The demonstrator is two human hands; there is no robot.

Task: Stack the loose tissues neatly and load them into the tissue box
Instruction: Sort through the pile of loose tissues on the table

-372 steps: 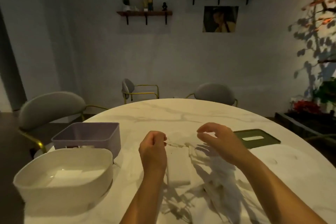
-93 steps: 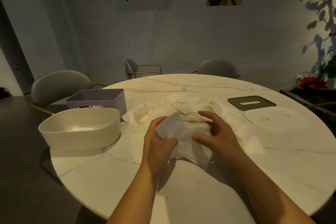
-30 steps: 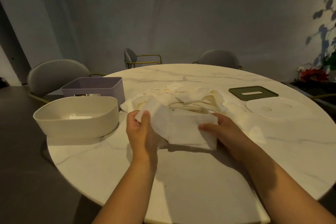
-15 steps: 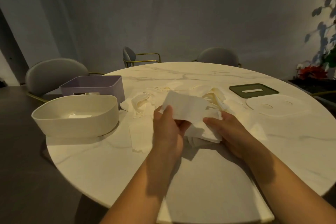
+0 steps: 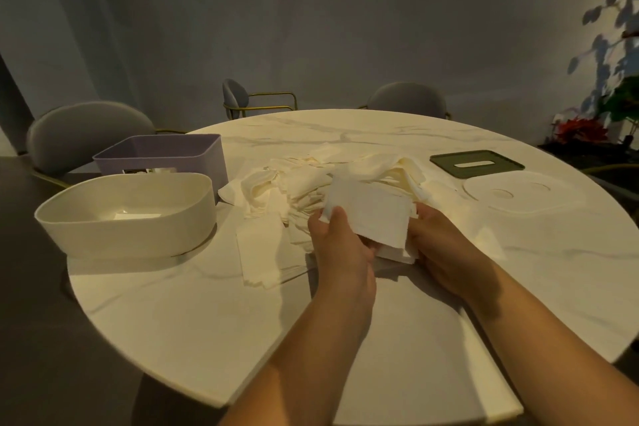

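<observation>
Count, head view: 2 hands, 2 open boxes, 2 lids, 3 chairs, 1 table.

Left hand (image 5: 340, 245) and right hand (image 5: 446, 245) both on 1 small stack of tissues (image 5: 371, 214), held just above the table (image 5: 214, 315) near its middle. Left thumb lies over the stack's near left corner, fingers underneath, closed on it. Right hand grips the right edge; fingers mostly hidden behind the paper, appear pinched on it. Stack is roughly squared, top sheet tilted toward the camera.

Loose tissues (image 5: 311, 180): 1 untidy heap directly behind the hands, number of sheets cannot be told. A few flat sheets (image 5: 262, 252) lie left of the hands, partly overlapping.

Boxes: 1 cream box (image 5: 128, 218), lid off, at the table's left edge; a pale scrap shows on its floor. 1 purple box (image 5: 162, 156) just behind it, touching or nearly so; contents unclear.

Lids: 1 green lid (image 5: 477, 164) w/ slot, far right. 1 white lid (image 5: 522, 192) just in front of it, flat on the table.

Obstructions: heap sits btwn hands and lids; flat sheets sit btwn hands and cream box.

Surroundings: 3 grey chairs (image 5: 86, 135) w/ gold frames round the far side; plant (image 5: 619, 104) at right, dim.
</observation>
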